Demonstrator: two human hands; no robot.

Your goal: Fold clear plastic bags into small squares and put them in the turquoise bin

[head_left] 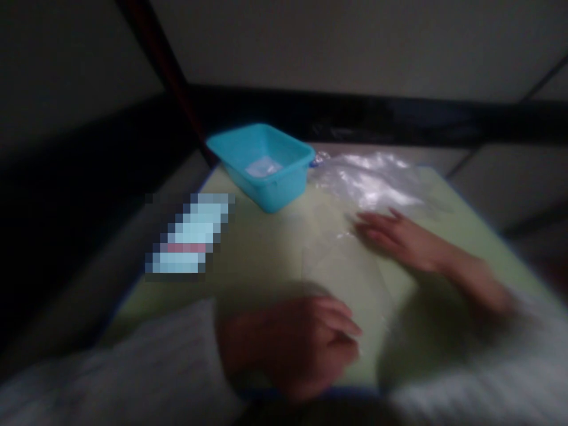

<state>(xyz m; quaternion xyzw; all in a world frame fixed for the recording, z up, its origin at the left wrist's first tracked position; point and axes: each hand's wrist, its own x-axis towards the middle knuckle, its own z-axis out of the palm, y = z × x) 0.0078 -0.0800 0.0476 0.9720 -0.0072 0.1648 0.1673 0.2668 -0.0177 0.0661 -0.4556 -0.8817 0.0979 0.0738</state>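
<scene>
A flat, clear plastic bag (344,269) lies lengthwise on the yellow-green table, faint against its surface. My left hand (306,343) is at the bag's near end, its fingers bent with thumb and forefinger close together on the plastic; blur softens the grip. By the bag's far right end, my right hand (399,239) is low over the table with fingers stretched out, fingertips pointing left. Whether those fingertips touch the plastic is unclear. Beyond that hand sits a heap of shiny clear plastic bags (373,180).
A turquoise plastic basket (288,188) stands at the table's far left corner, with a whitish item (262,167) inside. At the left edge lies a pixelated, bright slab (195,231). The table (257,254) has a blue rim; walls rise behind it.
</scene>
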